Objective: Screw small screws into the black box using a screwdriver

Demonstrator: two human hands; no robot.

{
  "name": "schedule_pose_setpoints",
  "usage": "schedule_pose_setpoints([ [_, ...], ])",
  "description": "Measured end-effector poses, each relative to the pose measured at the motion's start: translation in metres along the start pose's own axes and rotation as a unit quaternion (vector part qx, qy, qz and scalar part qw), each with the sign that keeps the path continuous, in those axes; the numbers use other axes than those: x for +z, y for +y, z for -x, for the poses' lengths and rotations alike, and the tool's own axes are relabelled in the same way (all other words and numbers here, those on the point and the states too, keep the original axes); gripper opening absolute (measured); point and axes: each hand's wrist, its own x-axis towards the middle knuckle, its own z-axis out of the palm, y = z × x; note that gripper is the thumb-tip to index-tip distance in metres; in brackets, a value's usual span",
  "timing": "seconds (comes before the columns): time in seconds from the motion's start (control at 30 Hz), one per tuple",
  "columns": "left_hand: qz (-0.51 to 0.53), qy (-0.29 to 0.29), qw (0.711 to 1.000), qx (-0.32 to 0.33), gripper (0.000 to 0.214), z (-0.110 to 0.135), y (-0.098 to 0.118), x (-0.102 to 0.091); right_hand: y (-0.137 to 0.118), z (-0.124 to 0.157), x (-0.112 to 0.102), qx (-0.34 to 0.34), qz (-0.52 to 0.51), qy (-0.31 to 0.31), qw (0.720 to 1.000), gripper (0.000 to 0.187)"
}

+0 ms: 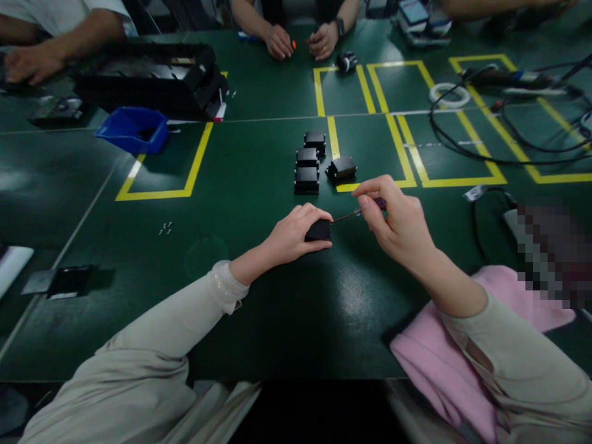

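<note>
My left hand (296,233) grips a small black box (318,231) on the green table, thumb on the near side and fingers on the far side. In my right hand (393,219) is a screwdriver (346,216) with a thin shaft and dark handle. Its tip meets the box's right side near the far corner; the exact contact is too small to make out. Just beyond my hands stand several similar black boxes (307,179) in a column, and one more black box (342,168) lies at an angle to their right.
Small screws (165,228) lie at the left. Farther back are a blue bin (134,129) and stacked black trays (148,80). A pink cloth (444,364) lies beneath my right forearm. Black cables (509,157) cross the right side. Co-workers' hands (300,43) rest across the table.
</note>
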Motion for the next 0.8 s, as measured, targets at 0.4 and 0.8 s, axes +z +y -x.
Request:
schedule_pose_setpoints([
  [0.4,0.006,-0.002,1.0,-0.001,0.044,0.0001,0.0002,-0.0007,-0.002,-0.0007,-0.0011,0.0,-0.012,-0.006,1.0,0.018],
  [0.8,0.005,-0.01,1.0,-0.008,0.045,-0.0003,0.0003,-0.0012,-0.001,0.0003,0.0001,0.018,0.009,0.001,1.0,0.015],
])
